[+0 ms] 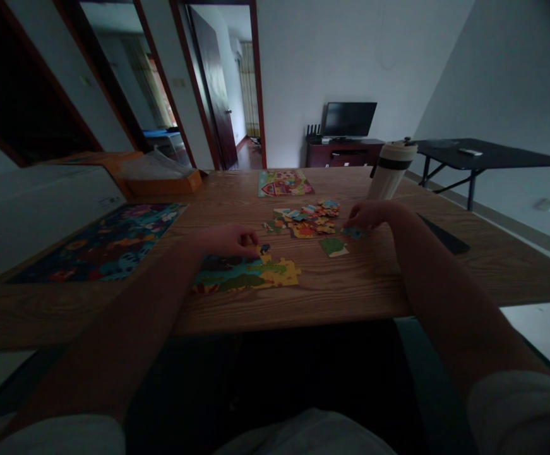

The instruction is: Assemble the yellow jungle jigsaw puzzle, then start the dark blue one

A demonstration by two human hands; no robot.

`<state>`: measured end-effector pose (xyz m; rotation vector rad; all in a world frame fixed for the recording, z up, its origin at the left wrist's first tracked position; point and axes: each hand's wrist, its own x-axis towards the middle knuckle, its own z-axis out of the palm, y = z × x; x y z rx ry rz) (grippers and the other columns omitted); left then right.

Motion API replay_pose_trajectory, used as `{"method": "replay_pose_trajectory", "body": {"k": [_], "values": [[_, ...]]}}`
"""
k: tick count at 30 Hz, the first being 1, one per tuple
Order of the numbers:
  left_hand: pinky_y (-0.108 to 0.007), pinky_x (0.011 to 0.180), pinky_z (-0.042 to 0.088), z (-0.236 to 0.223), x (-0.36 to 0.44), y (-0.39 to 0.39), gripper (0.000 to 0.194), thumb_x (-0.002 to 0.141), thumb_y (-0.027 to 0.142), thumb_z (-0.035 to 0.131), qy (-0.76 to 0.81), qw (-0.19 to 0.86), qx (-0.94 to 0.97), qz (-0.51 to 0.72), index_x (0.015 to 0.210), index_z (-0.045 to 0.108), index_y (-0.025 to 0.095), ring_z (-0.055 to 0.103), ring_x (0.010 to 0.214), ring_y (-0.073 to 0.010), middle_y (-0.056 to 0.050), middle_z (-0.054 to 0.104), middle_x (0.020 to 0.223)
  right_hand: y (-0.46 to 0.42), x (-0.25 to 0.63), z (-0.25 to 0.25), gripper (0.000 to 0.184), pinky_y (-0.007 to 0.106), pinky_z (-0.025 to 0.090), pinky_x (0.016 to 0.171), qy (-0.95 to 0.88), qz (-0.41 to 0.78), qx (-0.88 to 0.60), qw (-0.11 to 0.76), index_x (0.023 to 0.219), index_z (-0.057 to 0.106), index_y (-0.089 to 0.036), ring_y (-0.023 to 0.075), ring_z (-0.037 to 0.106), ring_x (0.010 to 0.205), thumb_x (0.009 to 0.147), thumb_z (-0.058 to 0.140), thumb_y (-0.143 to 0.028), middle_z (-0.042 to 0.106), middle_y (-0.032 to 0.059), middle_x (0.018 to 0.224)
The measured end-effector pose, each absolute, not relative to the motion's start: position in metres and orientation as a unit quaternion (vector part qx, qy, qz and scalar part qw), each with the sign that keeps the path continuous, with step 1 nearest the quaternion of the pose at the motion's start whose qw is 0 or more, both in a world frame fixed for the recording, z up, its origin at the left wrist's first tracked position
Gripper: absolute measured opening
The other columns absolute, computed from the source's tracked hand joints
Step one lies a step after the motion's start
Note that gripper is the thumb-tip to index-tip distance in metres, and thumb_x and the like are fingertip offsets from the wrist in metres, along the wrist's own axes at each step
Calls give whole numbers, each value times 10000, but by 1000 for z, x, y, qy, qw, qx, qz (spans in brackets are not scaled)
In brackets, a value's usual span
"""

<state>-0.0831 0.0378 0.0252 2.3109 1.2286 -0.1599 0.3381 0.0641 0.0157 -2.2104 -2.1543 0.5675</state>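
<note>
A bottle (389,174) stood just behind the right hand (365,215), right of centre; a picture card (285,183) lay beyond the loose pieces (305,222) mid-frame. Print on the white box (47,221) at left was too small to read. The partly joined puzzle (249,277) lay below centre, long axis left to right. The left hand (233,241) was half-curled at its upper edge, the right's fingers bent at a blue piece (356,234); I could not tell whether either gripped anything.

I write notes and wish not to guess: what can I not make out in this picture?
In the head view:
Upper edge of the joined puzzle section: partly behind the left hand.
Lower pieces of the loose pile: covered by other pieces.
Outline of the blue puzzle part: dim, partly behind the right hand.
Light object on the black table: too small to identify.
</note>
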Motion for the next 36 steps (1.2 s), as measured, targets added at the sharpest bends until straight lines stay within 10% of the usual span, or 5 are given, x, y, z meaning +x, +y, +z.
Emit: {"method": "replay_pose_trajectory", "body": {"k": [11, 22, 36], "values": [[-308, 642, 475, 23, -84, 39, 564, 789, 659, 648, 455, 259, 850, -65, 1182, 682, 257, 654, 791, -215, -60, 728, 1003, 56, 266, 8, 700, 396, 498, 948, -793, 124, -590, 86, 1339, 639, -212, 306, 650, 1131, 791, 722, -639, 676, 138, 1312], [-287, 653, 467, 22, -83, 40, 555, 791, 634, 647, 451, 242, 857, -62, 1183, 695, 244, 649, 799, -202, -54, 731, 995, 66, 281, -2, 419, 325, 557, 783, -788, 185, -574, 126, 1186, 729, -241, 215, 716, 837, 867, 705, -513, 778, 65, 1044], [-286, 622, 456, 23, -84, 40, 583, 785, 652, 650, 455, 255, 851, -64, 1185, 695, 230, 644, 772, -200, -61, 727, 978, 60, 296, 17, 222, 371, 582, 858, -738, 313, -520, 294, 1054, 753, -220, 226, 699, 932, 849, 694, -280, 755, 80, 1110]]}}
